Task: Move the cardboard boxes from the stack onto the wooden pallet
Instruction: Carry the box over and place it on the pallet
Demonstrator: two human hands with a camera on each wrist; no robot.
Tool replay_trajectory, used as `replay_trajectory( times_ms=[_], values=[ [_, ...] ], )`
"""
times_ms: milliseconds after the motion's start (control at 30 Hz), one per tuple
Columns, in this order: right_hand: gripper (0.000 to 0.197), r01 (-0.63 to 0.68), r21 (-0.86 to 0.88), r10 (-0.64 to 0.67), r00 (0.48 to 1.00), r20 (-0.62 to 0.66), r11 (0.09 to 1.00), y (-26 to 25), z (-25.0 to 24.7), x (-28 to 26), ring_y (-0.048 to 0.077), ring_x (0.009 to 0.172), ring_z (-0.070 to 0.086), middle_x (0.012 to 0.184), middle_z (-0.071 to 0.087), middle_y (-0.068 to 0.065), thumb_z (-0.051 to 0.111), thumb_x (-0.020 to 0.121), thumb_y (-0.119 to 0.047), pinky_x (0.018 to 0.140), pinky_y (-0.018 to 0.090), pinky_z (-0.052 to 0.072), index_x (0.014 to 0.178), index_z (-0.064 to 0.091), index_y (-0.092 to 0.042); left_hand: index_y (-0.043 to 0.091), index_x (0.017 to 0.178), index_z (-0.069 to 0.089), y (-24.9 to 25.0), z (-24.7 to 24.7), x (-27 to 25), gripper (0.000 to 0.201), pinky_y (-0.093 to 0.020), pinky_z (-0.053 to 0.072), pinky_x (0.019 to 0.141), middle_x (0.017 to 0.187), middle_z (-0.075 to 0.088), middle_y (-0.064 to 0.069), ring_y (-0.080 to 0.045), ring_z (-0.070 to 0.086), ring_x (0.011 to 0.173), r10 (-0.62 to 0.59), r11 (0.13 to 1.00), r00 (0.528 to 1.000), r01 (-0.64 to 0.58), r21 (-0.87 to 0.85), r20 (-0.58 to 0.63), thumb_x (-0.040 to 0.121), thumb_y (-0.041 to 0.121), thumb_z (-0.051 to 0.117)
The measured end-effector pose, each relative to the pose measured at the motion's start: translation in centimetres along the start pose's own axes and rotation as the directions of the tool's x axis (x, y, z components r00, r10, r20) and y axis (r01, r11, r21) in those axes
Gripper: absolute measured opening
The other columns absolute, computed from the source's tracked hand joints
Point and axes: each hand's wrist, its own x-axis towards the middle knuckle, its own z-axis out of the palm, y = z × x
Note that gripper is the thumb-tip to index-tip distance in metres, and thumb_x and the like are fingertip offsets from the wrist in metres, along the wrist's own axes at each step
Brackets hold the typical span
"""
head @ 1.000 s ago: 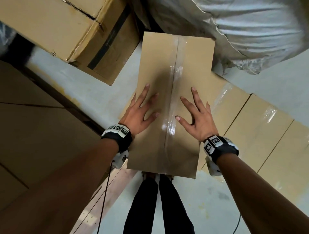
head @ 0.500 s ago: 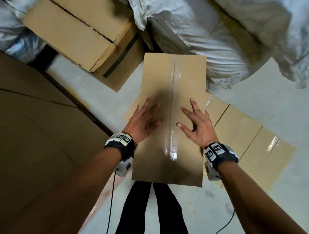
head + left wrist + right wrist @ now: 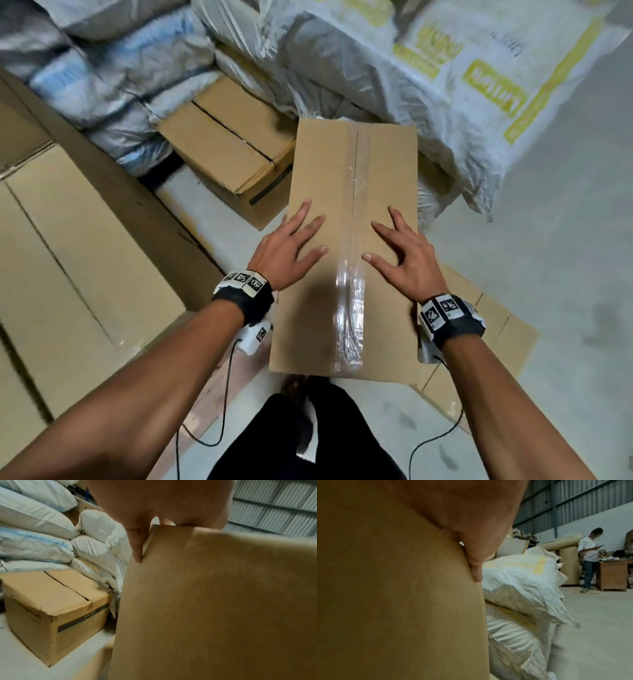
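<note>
Hands are lying flat on the taped top of a cardboard box (image 3: 349, 240): the left hand (image 3: 284, 251) is resting on its left half and the right hand (image 3: 406, 260) on its right half, fingers spread and almost straight, with one finger of each hand reaching over a side edge. The box is standing in front of the person, above flat boxes (image 3: 493, 329) on the floor. White sacks (image 3: 428, 75) are lying behind it, another carton (image 3: 226, 144) to its left.

Beyond the fingers, white woven sacks (image 3: 394, 68) lie piled on the concrete floor (image 3: 565, 240), and far right a person (image 3: 590, 555) stands beside a wooden desk (image 3: 613, 574).
</note>
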Motion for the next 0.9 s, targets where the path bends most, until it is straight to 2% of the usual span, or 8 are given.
replay_trajectory(
  times_ms=[133, 267, 500, 600, 733, 900],
  values=[
    [0.07, 0.081, 0.018, -0.081, 0.997, -0.009, 0.997, -5.1, -2.8, -3.2, 0.001, 0.154, 0.026, 0.172, 0.021, -0.013, 0.07, 0.09, -0.067, 0.124, 0.058, 0.03, 0.151, 0.054, -0.035, 0.045, 0.161, 0.029, 2.2, -4.3, -5.4, 0.065, -0.052, 0.054, 0.102, 0.173, -0.003, 0.022, -0.029, 0.042, 0.15, 0.021, 0.999, 0.994, -0.017, 0.041, -0.106, 0.102, 0.069, 0.043],
    [0.069, 0.156, 0.007, -0.156, 0.988, -0.01, 0.988, -10.2, -4.0, -7.6, 0.012, 0.154, 0.033, 0.172, 0.023, -0.013, 0.074, 0.09, -0.064, 0.124, 0.06, 0.029, 0.15, 0.056, -0.036, 0.047, 0.16, 0.031, 4.1, -7.5, -12.4, 0.063, -0.044, 0.052, 0.105, 0.172, 0.0, 0.024, -0.019, 0.041, 0.15, 0.001, 0.999, 0.983, 0.006, 0.038, -0.185, 0.102, 0.067, 0.044],
    [0.069, 0.279, 0.002, -0.279, 0.96, -0.007, 0.96, -16.9, -5.1, -15.5, 0.01, 0.153, 0.037, 0.17, 0.026, -0.015, 0.074, 0.087, -0.066, 0.123, 0.057, 0.032, 0.147, 0.059, -0.036, 0.046, 0.158, 0.036, 7.1, -11.3, -24.2, 0.06, -0.039, 0.048, 0.107, 0.171, 0.005, 0.027, -0.01, 0.043, 0.148, -0.033, 0.999, 0.949, 0.042, 0.023, -0.313, 0.102, 0.065, 0.046],
    [0.069, 0.323, 0.001, -0.323, 0.946, -0.012, 0.947, -19.1, -5.9, -17.9, 0.013, 0.151, 0.04, 0.17, 0.028, -0.015, 0.073, 0.086, -0.07, 0.122, 0.053, 0.035, 0.146, 0.06, -0.037, 0.046, 0.158, 0.037, 8.5, -12.4, -27.9, 0.059, -0.037, 0.047, 0.106, 0.171, 0.006, 0.027, -0.009, 0.043, 0.147, -0.049, 0.998, 0.934, 0.062, 0.025, -0.353, 0.102, 0.064, 0.047],
    [0.07, 0.389, -0.009, -0.389, 0.921, -0.025, 0.921, -21.6, -6.7, -20.2, 0.013, 0.148, 0.044, 0.169, 0.029, -0.018, 0.07, 0.085, -0.074, 0.121, 0.049, 0.038, 0.144, 0.061, -0.038, 0.045, 0.158, 0.038, 9.8, -13.7, -31.9, 0.059, -0.035, 0.045, 0.111, 0.171, 0.009, 0.025, -0.008, 0.042, 0.147, -0.059, 0.997, 0.913, 0.076, 0.027, -0.404, 0.102, 0.063, 0.047],
    [0.07, 0.494, 0.016, -0.494, 0.869, -0.004, 0.869, -24.9, -7.3, -21.9, 0.008, 0.149, 0.041, 0.169, 0.029, -0.017, 0.07, 0.086, -0.074, 0.121, 0.053, 0.036, 0.144, 0.061, -0.037, 0.045, 0.157, 0.039, 11.7, -15.5, -37.2, 0.058, -0.031, 0.042, 0.112, 0.17, 0.011, 0.027, -0.007, 0.042, 0.147, -0.119, 0.989, 0.86, 0.149, 0.021, -0.496, 0.102, 0.061, 0.049]
  ],
)
